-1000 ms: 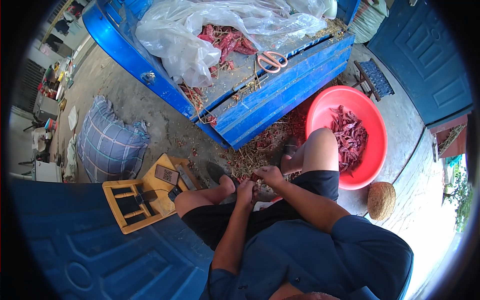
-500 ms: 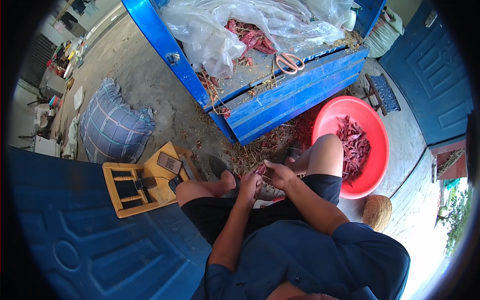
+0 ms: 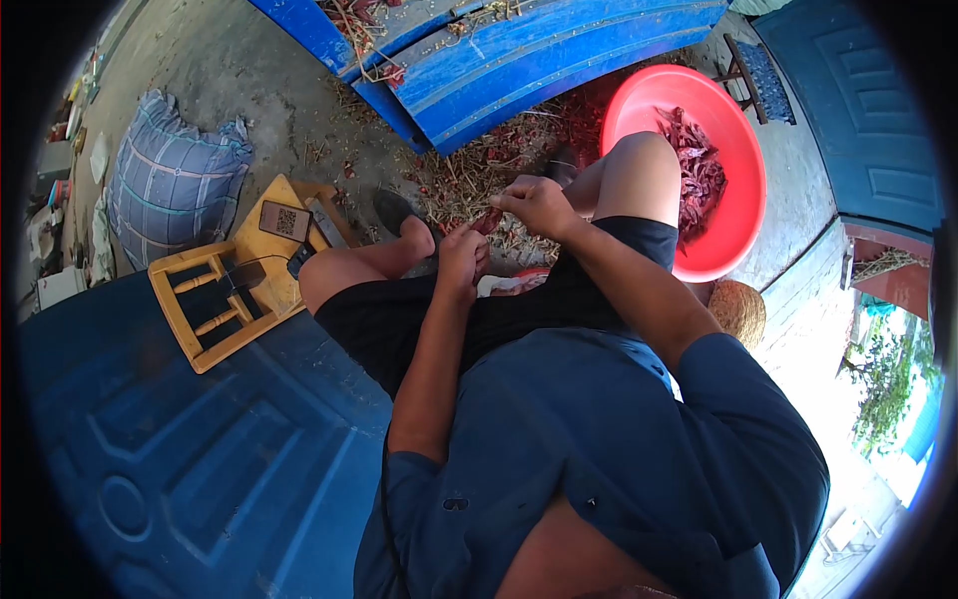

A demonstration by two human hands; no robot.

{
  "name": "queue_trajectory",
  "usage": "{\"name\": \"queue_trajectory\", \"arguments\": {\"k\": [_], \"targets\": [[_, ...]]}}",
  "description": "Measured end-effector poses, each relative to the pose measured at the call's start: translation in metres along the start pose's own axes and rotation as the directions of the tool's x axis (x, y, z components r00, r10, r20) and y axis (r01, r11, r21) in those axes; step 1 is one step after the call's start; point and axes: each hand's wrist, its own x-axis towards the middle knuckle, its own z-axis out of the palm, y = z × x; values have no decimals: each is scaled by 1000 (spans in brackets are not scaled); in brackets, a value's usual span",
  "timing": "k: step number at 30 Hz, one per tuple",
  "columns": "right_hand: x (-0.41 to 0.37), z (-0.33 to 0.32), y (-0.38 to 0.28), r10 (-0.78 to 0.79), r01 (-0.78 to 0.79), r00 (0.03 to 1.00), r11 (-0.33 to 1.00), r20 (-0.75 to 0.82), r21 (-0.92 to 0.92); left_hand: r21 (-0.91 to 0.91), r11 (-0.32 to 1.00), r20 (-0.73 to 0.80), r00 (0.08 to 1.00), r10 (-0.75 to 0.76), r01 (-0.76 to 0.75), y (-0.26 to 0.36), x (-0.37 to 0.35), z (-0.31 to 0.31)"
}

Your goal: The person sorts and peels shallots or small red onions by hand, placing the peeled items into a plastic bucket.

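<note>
My left hand (image 3: 462, 258) is closed around a few dried red chili peppers (image 3: 486, 222), whose ends stick out past the fingers. Just up and to the right, my right hand (image 3: 539, 207) is pinched, its fingertips close to the peppers. Something small and pale shows at those fingertips, too small to name. Below both hands, between the thighs, part of a red and white thing (image 3: 516, 284) shows; most of it is hidden by the shorts.
A red basin (image 3: 621, 112) holding dried chilies (image 3: 702, 180) stands by my right knee. Stems and scraps (image 3: 469, 185) litter the floor before a blue metal frame (image 3: 559, 62). To the left are a wooden chair (image 3: 190, 344) with a phone (image 3: 285, 221) and a plaid sack (image 3: 180, 180).
My hands were together over the peppers; now the right has drawn apart, up and away from the left. The view has tilted, so the surroundings sit higher in the picture.
</note>
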Motion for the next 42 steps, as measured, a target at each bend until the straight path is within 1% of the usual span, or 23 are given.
{"name": "queue_trajectory", "arguments": {"k": [1,2,4,8,10,11,13,14,16,17,19,21,23,25,26,28,29,31,34,36,38,40,42], "targets": [[4,-3,4,-157,158,987,982,19,-101,-14,1000,14,1000,-7,7,3,-2,2],[3,-4,8,-149,150,989,983,18,-104,-28,999,31,999,-15,16,5,-4,5],[5,-9,10,-378,390,921,896,97,-211,-16,1000,-9,1000,-19,19,4,-6,8],[8,-13,2,-470,489,872,841,135,-232,-40,999,-8,1000,-9,9,8,-7,6],[10,-16,-8,-146,162,967,985,207,-60,-61,998,10,1000,-2,2,11,-6,2],[8,-15,-15,-145,162,967,985,211,-65,-78,997,13,1000,1,0,12,-4,-3],[4,-7,-29,191,-220,943,972,273,79,-104,995,14,1000,10,-8,12,2,-5],[5,-2,-25,193,-222,941,972,279,77,-147,989,15,1000,17,-14,12,2,-7],[9,13,-12,262,-331,918,920,297,209,-193,981,5,1000,25,-24,9,0,-9],[11,16,-7,261,-331,917,920,302,210,-218,976,-8,1000,30,-31,7,0,-8],[13,15,-4,325,-450,858,848,397,281,-243,969,-19,999,32,-36,9,-1,-7],[13,8,-11,332,-447,873,837,358,315,-170,985,42,999,20,-12,13,-3,-5],[13,7,-13,338,-440,887,826,316,352,-162,986,37,998,49,-43,18,1,1],[12,13,-7,378,-457,887,633,265,625,-152,986,30,997,74,-69,18,4,6],[13,15,-5,378,-455,888,632,263,628,-131,989,35,997,74,-69,18,6,8],[14,18,1,493,-516,815,375,306,770,-109,992,40,997,71,-66,17,11,9],[12,20,5,498,-515,812,370,303,773,-94,994,42,998,53,-49,15,11,9],[14,21,12,478,-552,756,96,448,828,-81,996,48,998,39,-35,15,15,12],[15,26,16,493,-508,758,34,428,861,-118,993,33,999,30,-26,11,17,12],[14,27,18,500,-499,760,39,416,866,-65,998,20,999,26,-25,6,19,9],[22,26,30,498,-494,765,49,408,868,-104,994,6,1000,13,-13,6,17,5],[32,13,55,573,-347,740,-124,352,930,-151,988,-17,1000,-6,4,2,7,-7],[36,-2,48,536,-344,775,-84,334,935,-115,993,-53,998,-28,22,6,4,-31]]}}
